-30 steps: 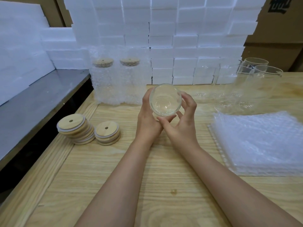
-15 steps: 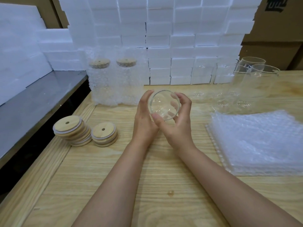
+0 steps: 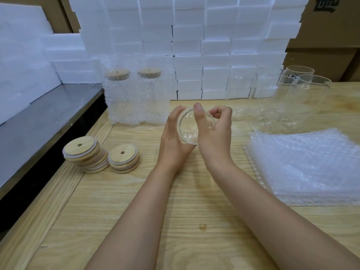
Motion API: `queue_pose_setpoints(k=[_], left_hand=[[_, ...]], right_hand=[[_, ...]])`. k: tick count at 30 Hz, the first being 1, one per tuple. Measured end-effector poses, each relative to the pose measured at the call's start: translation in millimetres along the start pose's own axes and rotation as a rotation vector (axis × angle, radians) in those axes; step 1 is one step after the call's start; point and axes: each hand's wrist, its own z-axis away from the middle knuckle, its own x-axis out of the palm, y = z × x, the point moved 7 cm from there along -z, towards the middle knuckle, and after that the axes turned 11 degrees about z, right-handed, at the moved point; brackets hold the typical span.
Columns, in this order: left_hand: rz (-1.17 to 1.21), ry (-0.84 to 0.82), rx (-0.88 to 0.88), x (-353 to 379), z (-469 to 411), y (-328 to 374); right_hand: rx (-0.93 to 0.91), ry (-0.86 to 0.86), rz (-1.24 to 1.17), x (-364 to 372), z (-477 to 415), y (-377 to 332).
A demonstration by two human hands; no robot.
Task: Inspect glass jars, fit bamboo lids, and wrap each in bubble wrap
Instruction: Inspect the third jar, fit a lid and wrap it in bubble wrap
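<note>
At left edge of worktop [image 3: 175,211]: two stacks of bamboo lids [image 3: 83,152]. Behind them: two wrapped jars [image 3: 118,98]. Along back edge: foam blocks [image 3: 194,55]. Back-right corner: bare glass jars [image 3: 303,98]. Right edge: bubble wrap sheets [image 3: 307,164]. Centre: held jar [image 3: 190,131] between left hand [image 3: 173,137] and right hand [image 3: 214,133].

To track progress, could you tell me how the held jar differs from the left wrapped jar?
The held jar is bare; the left wrapped jar sits in bubble wrap. The held jar is lidless and tipped sideways; the wrapped jar wears a bamboo lid and stands upright.
</note>
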Motion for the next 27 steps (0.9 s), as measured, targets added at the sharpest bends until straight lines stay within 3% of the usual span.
queue_pose_setpoints(k=[8, 14, 23, 27], left_hand=[[0.000, 0.025, 0.020, -2.0, -0.6, -2.0], [0.003, 0.032, 0.028, -1.2, 0.5, -3.6], [-0.038, 0.088, -0.033, -6.5, -1.0, -8.2], [0.000, 0.122, -0.062, -9.1, -2.3, -12.4]], right_hand=[[0.095, -0.037, -0.079, 3.6, -1.6, 2.5], [0.190, -0.174, -0.082, 7.9, -3.7, 1.6], [-0.025, -0.421, 0.252, 8.9, -4.5, -16.2], [-0.085, -0.506, 0.289, 7.8, -7.8, -21.6]])
